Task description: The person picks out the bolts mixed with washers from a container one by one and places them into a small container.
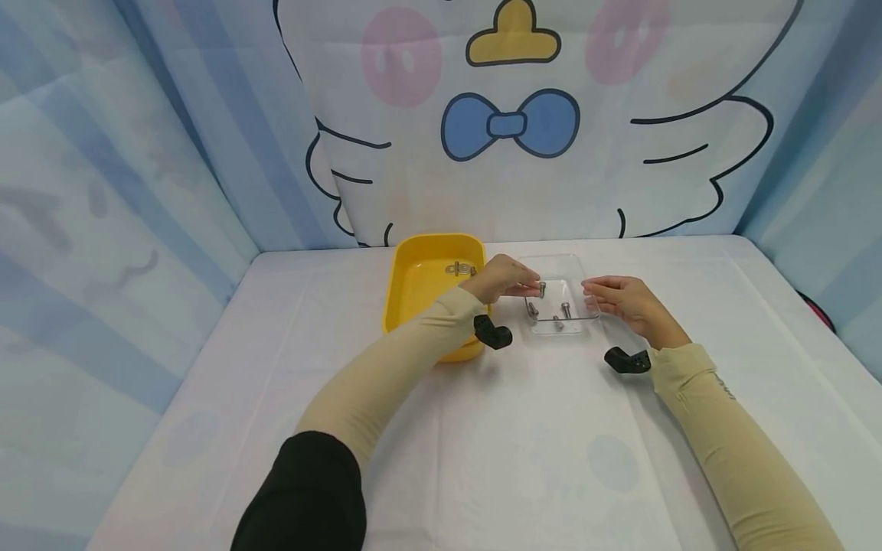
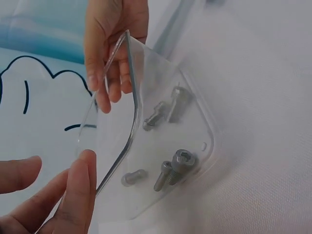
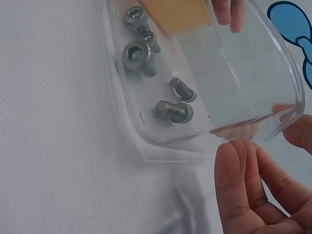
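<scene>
Farthest left on the worktop (image 1: 276, 428) sits the yellow tray (image 1: 406, 295), toward the back edge and left of centre, with a metal fitting (image 1: 460, 268) lying in its far end; your left forearm crosses its right rim.

Next comes your left hand (image 1: 501, 277), fingers loosely curled, their tips (image 2: 80, 183) pinching the left rim of the clear plastic tray (image 1: 575, 269); the grip looks light rather than clenched.

The clear plastic tray stands between your two hands, just right of the yellow one and near the back edge of the worktop; its near end is on the cloth and, from the wrist views, its far part seems tipped up, though I cannot tell how far. The screws (image 1: 551, 306) have gathered at the low, near end; five or so short socket-head ones, lying at mixed angles, two pairs touching (image 2: 173, 168) (image 3: 136, 53).

On the right, your right hand (image 1: 630, 302) holds the opposite rim, fingers (image 3: 239, 180) nearly straight against the outside wall with the thumb on the other side of the rim; a hold, not a fist.

So the tray's long axis runs away from you, each hand on one long side; the left hand lies nearer the yellow tray.
</scene>
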`<action>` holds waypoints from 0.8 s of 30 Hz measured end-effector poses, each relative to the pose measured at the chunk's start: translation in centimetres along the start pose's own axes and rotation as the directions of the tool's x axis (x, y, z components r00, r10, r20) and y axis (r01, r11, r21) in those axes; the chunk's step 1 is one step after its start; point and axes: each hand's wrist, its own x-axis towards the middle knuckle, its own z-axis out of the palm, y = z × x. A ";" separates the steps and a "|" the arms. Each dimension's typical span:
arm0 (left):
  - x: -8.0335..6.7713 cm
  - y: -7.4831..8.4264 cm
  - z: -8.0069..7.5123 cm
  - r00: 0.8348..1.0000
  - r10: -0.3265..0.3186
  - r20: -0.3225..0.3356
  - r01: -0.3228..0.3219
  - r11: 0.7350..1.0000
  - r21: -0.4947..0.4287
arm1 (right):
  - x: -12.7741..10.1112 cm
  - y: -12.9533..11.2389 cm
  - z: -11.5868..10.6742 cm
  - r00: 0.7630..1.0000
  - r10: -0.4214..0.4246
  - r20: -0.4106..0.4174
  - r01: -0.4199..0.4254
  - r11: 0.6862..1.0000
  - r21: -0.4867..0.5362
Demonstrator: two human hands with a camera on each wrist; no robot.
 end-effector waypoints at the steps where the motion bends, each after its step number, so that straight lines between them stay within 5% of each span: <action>1: -0.1 0.0 -0.2 1.000 -0.004 0.000 0.004 1.000 0.004 | 0.0 0.0 0.0 1.000 0.001 0.001 -0.001 1.000 0.002; 12: -2.2 1.3 -3.7 0.998 -0.066 0.012 0.065 0.998 0.014 | -0.1 -0.1 0.1 1.000 0.005 -0.001 -0.005 1.000 -0.008; 24: -4.9 0.9 -8.1 1.000 0.021 -0.007 -0.021 1.000 -0.004 | -0.1 -0.1 0.1 1.000 -0.001 -0.004 0.000 0.999 -0.050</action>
